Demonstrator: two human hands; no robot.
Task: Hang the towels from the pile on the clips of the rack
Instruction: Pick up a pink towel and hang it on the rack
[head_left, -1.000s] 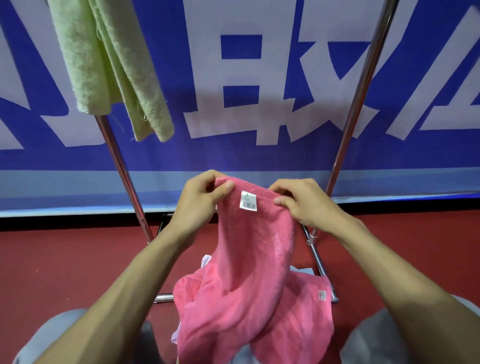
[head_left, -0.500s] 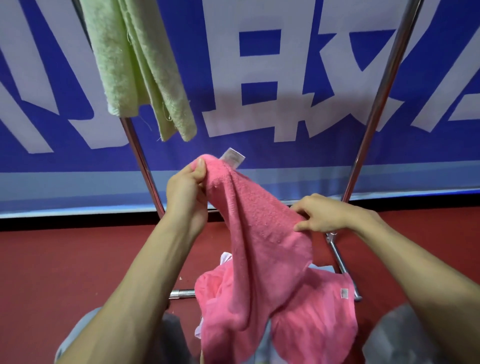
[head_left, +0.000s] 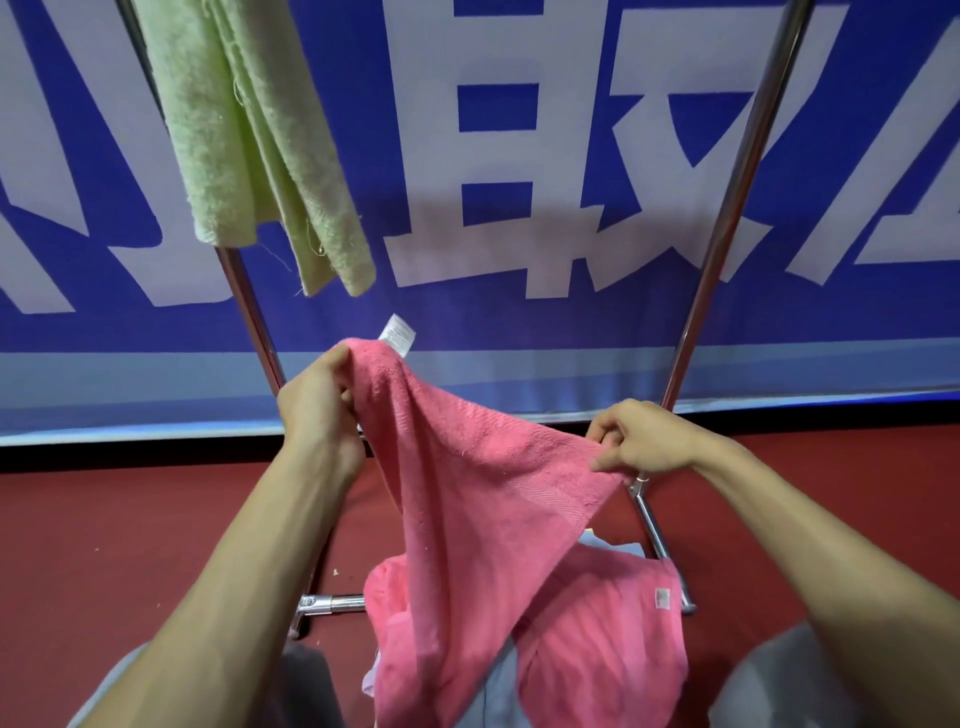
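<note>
A pink towel is stretched between my two hands above the pile. My left hand grips its upper corner, where a white label sticks up. My right hand pinches the opposite corner, lower and to the right. The towel's lower part drapes down onto the pile, where another pink towel and a pale blue one lie. A light green towel hangs from the top of the rack at upper left. The rack's clips are out of view.
The rack's two slanted chrome poles rise left and right of my hands, and its base bar lies on the red floor. A blue and white banner fills the background. My knees show at the bottom corners.
My hands have drawn apart along the pink towel's edge. The left hand lifted its corner, the right slid right and lower, so the towel now spreads out between them.
</note>
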